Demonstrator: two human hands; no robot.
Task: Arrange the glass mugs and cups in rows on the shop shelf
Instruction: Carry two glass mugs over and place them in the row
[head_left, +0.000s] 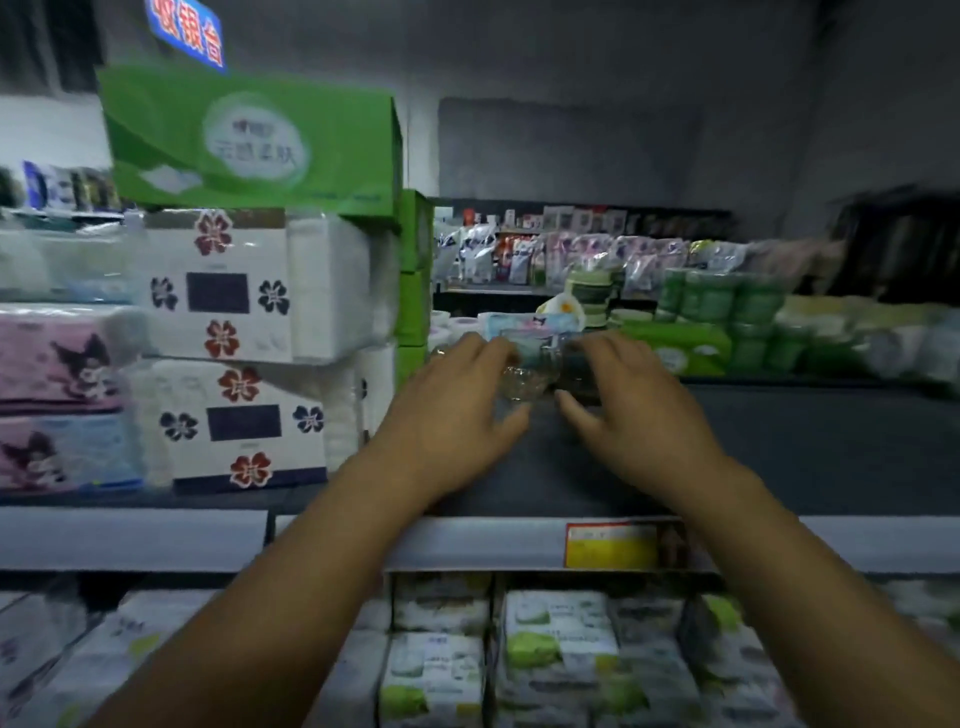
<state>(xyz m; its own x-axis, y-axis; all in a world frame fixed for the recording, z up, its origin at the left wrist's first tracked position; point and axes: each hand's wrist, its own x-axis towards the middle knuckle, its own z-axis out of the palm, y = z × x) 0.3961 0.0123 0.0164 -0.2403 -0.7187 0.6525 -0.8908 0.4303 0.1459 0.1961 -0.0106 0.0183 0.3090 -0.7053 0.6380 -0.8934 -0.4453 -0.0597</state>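
Two clear glass cups stand side by side on the dark shelf top (779, 447), near its back left. My left hand (457, 405) curls around the left glass cup (524, 382), fingers over its top and thumb at its front. My right hand (623, 400) wraps the right glass cup (574, 369) the same way. The picture is blurred, so the cups' shapes and handles are hard to make out. Both forearms reach in from the bottom of the view.
Stacked white tissue packs with flower prints (234, 338) and a green tissue box (249, 140) wall off the left. Green packs (727, 306) line the shelf's far edge. A yellow price tag (613, 545) sits on the front rail, with more tissue packs (545, 649) below.
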